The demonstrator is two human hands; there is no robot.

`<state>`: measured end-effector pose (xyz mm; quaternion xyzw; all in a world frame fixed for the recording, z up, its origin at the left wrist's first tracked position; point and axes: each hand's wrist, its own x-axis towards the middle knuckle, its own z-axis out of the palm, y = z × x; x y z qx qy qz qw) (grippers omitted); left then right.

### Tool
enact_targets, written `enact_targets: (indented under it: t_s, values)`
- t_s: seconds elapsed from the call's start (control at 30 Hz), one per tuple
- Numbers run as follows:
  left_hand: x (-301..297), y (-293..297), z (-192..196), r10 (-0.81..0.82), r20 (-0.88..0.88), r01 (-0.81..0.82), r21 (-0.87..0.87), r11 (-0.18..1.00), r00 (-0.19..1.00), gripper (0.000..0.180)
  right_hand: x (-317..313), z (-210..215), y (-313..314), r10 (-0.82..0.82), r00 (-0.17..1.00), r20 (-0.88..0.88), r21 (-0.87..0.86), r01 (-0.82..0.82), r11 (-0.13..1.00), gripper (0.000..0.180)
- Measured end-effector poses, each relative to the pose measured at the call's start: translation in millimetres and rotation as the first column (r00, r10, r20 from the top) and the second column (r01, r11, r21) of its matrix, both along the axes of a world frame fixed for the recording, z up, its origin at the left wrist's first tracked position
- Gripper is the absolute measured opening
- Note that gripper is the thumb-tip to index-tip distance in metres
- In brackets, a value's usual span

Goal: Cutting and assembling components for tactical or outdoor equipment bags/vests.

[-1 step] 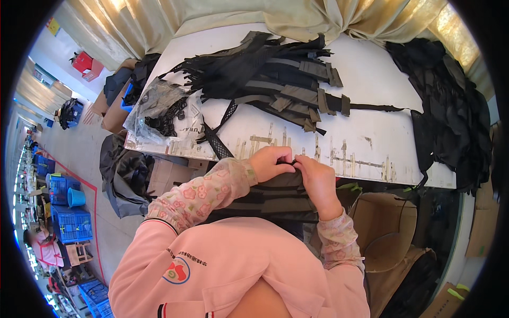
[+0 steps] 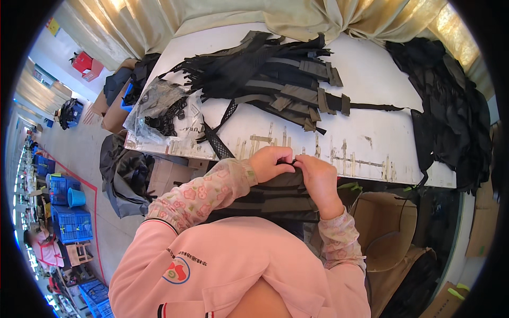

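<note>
At the table's front edge, my left hand [image 2: 271,163] and my right hand [image 2: 319,177] are closed in pinches, close together. Between their fingertips runs a small black piece [image 2: 287,163], like a strap end; whether a buckle is on it cannot be made out. Below my hands, black and grey fabric straps [image 2: 275,202] lie over my lap, partly hidden by my arms. A heap of black and olive-grey straps [image 2: 265,79] covers the middle of the table [image 2: 371,135]. To its left sits a clear plastic bag [image 2: 164,114] with small black plastic parts inside.
Another pile of dark fabric pieces [image 2: 450,116] hangs over the table's right end. An open cardboard box [image 2: 389,225] stands below on the right. Left of the table are a grey bag [image 2: 123,175] and, farther off, blue crates [image 2: 72,225] and a person [image 2: 45,246].
My right hand and forearm have shifted very slightly. Both hands keep their pinch on the black piece.
</note>
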<state>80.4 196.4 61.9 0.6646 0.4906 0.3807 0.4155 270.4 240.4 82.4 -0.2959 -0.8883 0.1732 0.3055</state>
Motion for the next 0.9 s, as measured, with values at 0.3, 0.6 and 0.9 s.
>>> enact_targets:
  t_s: [0.3, 0.6, 0.9]
  values:
    - [3.6, -25.9, 28.1, 0.020, -0.356, 0.101, 0.318, 0.943, 0.934, 0.017, 3.9, -28.5, 7.2, -0.311, 0.885, -0.347, -0.853, -0.160, 0.496, 0.020]
    - [-2.4, -24.5, 19.2, 0.087, 0.287, -0.049, -0.137, 0.989, 0.954, 0.011, 4.6, -21.2, -6.5, -0.363, 0.728, -0.582, -0.802, -0.588, 0.107, 0.017]
    - [-19.3, -13.2, 30.5, 0.016, 0.351, -0.017, 0.002, 1.000, 0.936, 0.016, -1.8, -2.5, -33.8, -0.318, 0.651, -0.689, -0.650, -0.749, -0.126, 0.020]
